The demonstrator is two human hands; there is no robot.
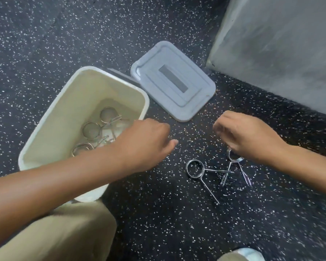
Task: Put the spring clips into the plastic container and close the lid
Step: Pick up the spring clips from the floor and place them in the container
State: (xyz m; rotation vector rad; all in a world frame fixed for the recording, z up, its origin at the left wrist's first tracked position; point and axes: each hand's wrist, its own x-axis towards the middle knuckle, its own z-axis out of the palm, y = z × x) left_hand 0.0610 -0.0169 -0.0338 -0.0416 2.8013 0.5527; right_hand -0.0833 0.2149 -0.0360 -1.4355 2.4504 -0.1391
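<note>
Head view, only cam. Cream plastic container (pixel 51 117) sits open on the speckled dark floor (pixel 158 223), left of centre, w/ at least three spring clips (pixel 91 129) already lying on its bottom. Grey lid (pixel 194 95) lies flat on the floor just beside the container's far right corner, apart from both hands.

Left hand (pixel 145 140) hovers over the container's right rim, fingers loosely curled and pointing down; nothing visible in it, though the palm side is hidden so can't fully tell. Right hand (pixel 247 136) is low over the floor, fingers pinched on the coil of a held clip (pixel 233 157), its two legs hanging down to the floor. A loose clip (pixel 195 168) lies on the floor just left of that one, long legs splayed; one leg crosses the held clip's legs, so they may snag on lift.

Handling, my read: clips are stiff sprung steel wire, light, smooth and a bit slippery, not fragile. Best hold is the coil ring, pinched or hooked w/ a finger; the thin legs would swing. Dropping them in is fine. Lid looks like light rigid plastic; take it by an edge, seat it square on the rim, press corners down.

Approx. two clips left outside, then lid.
</note>
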